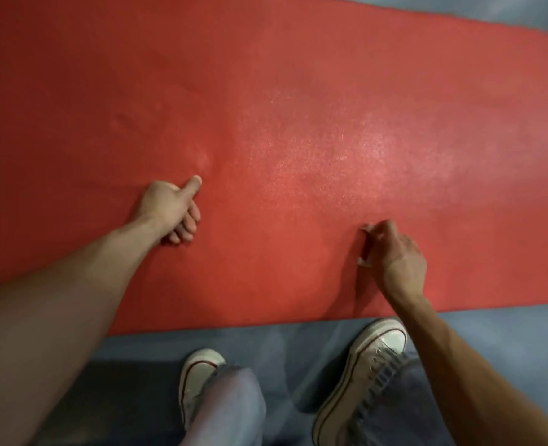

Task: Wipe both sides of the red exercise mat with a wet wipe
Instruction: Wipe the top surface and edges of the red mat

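Mat (266, 91), red, lay flat across the blue floor (507, 336). On the mat near its front edge, the right hand (398, 259) curled round a crumpled wet wipe (366, 249), while the left hand (172, 210) rested there with fingers loosely curled, thumb out, holding nothing. White sneakers (362, 381) stood just before that edge.

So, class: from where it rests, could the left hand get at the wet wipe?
Probably yes. The left hand and the right hand holding the wet wipe both lie on the red mat, with only bare mat between them.
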Tool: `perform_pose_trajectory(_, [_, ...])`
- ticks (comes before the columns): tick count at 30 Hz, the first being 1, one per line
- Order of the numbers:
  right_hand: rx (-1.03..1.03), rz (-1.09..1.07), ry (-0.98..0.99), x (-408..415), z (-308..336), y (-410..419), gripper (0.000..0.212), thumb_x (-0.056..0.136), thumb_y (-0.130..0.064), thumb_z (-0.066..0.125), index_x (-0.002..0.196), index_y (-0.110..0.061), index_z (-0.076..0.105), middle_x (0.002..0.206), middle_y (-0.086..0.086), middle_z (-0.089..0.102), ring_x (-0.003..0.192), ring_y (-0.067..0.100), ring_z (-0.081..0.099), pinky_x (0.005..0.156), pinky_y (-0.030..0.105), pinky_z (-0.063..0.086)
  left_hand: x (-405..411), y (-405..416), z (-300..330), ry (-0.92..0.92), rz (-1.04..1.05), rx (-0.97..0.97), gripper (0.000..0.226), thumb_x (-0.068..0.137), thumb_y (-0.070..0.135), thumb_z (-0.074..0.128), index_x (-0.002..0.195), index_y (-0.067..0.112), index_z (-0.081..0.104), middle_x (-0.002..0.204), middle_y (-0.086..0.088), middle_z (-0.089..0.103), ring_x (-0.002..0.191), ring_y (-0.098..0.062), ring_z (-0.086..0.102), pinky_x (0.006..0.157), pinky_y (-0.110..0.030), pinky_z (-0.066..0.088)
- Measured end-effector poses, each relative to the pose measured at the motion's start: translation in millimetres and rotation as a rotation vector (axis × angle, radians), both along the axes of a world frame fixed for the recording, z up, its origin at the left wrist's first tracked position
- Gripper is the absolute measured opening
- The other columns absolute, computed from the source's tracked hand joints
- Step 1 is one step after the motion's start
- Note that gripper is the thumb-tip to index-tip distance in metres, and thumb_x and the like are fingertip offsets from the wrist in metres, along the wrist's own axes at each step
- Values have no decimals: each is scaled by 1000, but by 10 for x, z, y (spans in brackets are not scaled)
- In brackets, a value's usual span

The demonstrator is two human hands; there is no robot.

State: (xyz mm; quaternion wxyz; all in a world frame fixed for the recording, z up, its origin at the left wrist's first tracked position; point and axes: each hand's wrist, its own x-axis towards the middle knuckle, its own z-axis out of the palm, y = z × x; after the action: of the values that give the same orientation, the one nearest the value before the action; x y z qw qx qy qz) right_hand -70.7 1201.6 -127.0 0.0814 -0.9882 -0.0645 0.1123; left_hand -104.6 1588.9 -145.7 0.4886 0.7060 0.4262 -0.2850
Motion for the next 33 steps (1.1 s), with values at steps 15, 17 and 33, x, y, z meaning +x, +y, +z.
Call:
perform_pose_trajectory(15, [143, 53, 190, -631, 62, 178, 23, 86, -33, 71, 99, -26, 53, 82, -8, 66, 68, 13, 64, 55, 35, 51, -17, -21, 16, -10, -25, 8, 66, 106, 52, 40, 68, 3, 60, 37, -5, 55, 28, -16, 56, 25, -20, 36])
perform_pose_trajectory(17, [149, -121, 164, -534, 167, -212, 21, 91, -35, 69, 102, -27, 52, 87, -10, 70, 69, 13, 64, 54, 34, 50, -15, -17, 14, -13, -28, 9, 66, 106, 53, 40, 68, 3, 60, 37, -5, 56, 29, -16, 56, 25, -20, 36])
perform_pose_trajectory(33, [130, 43, 272, -1326, 9, 461, 15, 97, -26, 57, 93, -19, 44, 80, 0, 61, 71, 33, 58, 53, 36, 33, -28, -33, 7, -15, -27, 8, 66, 106, 54, 39, 68, 3, 59, 37, -4, 55, 28, -15, 55, 25, -20, 36])
